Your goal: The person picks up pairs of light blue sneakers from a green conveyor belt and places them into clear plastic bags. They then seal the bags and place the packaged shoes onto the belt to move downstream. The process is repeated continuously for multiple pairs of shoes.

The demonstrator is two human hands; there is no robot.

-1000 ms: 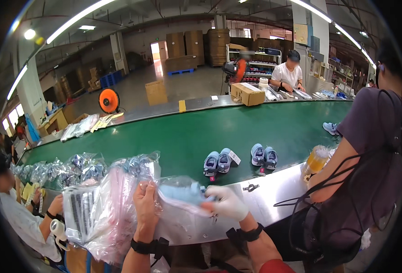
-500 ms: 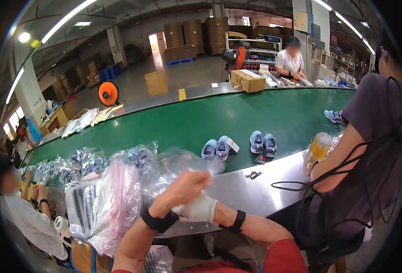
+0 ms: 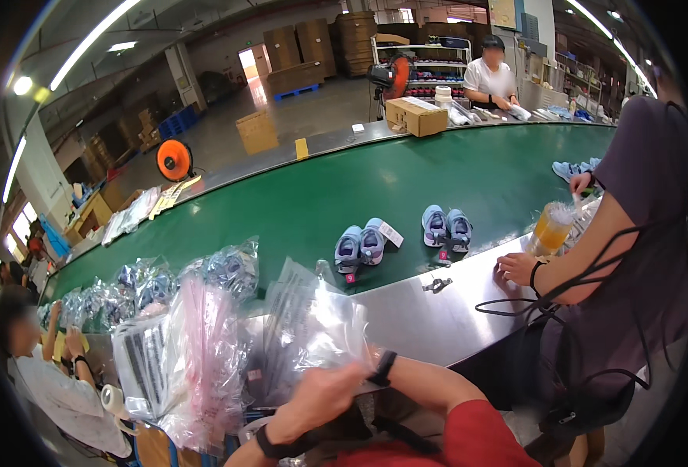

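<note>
A clear plastic bag with faint grey print stands up in front of me at the belt's near edge. My left hand, bare and smeared by motion, is closed at the bag's lower edge beside my right wrist. Within or behind the crinkled film is my right hand in a white glove; its fingers are hidden. Just beyond the bag, a pair of light blue shoes with a white tag sits on the green belt. Another blue pair stands to its right.
Stacked plastic bags and bagged shoes lie left on the green conveyor belt. A black strap-like piece rests on the metal ledge. Co-workers stand left, right and across; a carton and orange fan are beyond.
Both hands have come down and nearer to me. The bag, crumpled and blurred before, now stands taller and spread, covering my gloved hand. The right co-worker's hand now shows on the ledge.
</note>
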